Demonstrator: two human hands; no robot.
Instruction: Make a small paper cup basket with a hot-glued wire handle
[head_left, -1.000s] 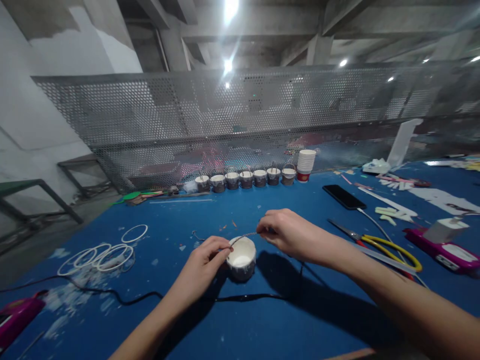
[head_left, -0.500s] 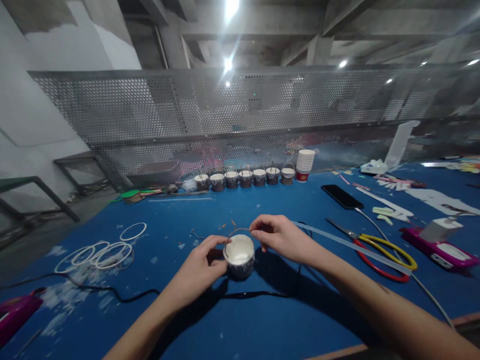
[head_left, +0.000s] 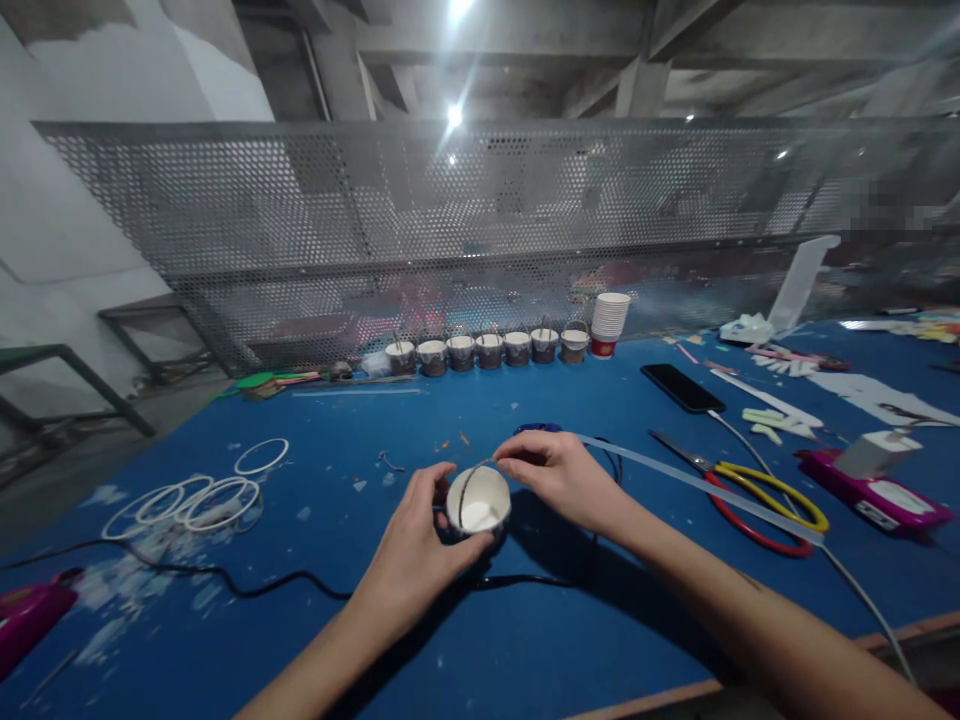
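Observation:
A small cut-down paper cup (head_left: 481, 496) with a white inside is held just above the blue table (head_left: 525, 640), tilted toward me. My left hand (head_left: 415, 548) wraps around its left side and bottom. My right hand (head_left: 556, 477) pinches the end of a thin dark wire handle (head_left: 469, 478) that arches over the cup's mouth, at the cup's right rim.
A row of several similar cups (head_left: 489, 351) and a stack of white paper cups (head_left: 611, 325) stand at the far edge. Scissors (head_left: 757, 490), a clear strip (head_left: 697, 487), a phone (head_left: 681, 387) and a pink glue gun (head_left: 885, 495) lie right. White rings (head_left: 202, 495) and a black cable (head_left: 225, 580) lie left.
The wire went from stretched straight out to the right to bent in an arch over the cup. My left hand closed further around the cup and tilted it toward me.

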